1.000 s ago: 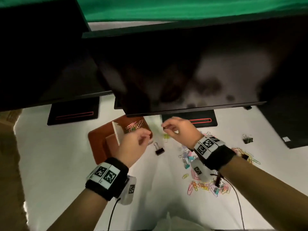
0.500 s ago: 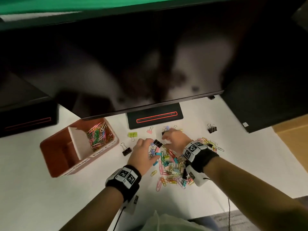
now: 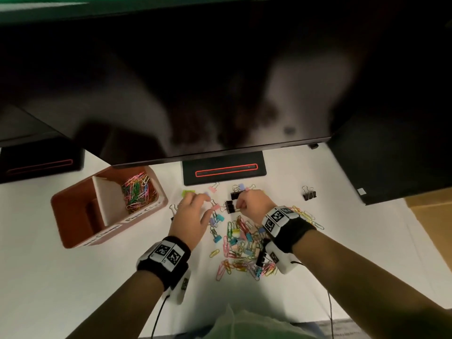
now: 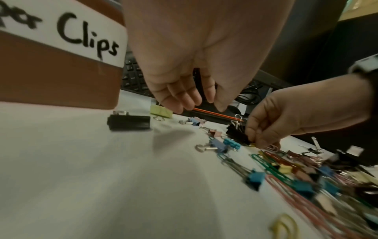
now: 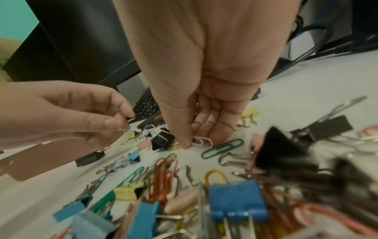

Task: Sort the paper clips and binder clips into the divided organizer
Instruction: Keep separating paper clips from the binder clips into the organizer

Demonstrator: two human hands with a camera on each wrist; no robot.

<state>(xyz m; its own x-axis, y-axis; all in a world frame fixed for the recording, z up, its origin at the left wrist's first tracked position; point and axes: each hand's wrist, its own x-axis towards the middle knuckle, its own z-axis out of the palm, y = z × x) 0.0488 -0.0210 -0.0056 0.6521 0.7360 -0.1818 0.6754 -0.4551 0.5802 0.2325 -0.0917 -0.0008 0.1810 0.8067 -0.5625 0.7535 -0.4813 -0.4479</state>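
Observation:
The brown divided organizer (image 3: 73, 231) stands at the left; its back compartment holds several coloured paper clips (image 3: 137, 192), and the front one looks dark. A mixed pile of paper clips and binder clips (image 3: 242, 248) lies on the white table. My right hand (image 5: 196, 139) reaches down at the pile's far edge and pinches a white paper clip (image 5: 202, 142) against the table, beside a black binder clip (image 5: 163, 139). My left hand (image 4: 196, 103) hovers just left of it, fingers relaxed and holding nothing.
A large dark monitor overhangs the back of the table, with its stand base (image 3: 223, 171) just beyond the hands. One black binder clip (image 3: 308, 193) stands apart at the right, and another (image 4: 128, 122) lies near the organizer. A keyboard (image 4: 135, 80) sits behind.
Both hands have moved from beside the organizer to the far edge of the clip pile. The right hand has lowered and pinched a paper clip.

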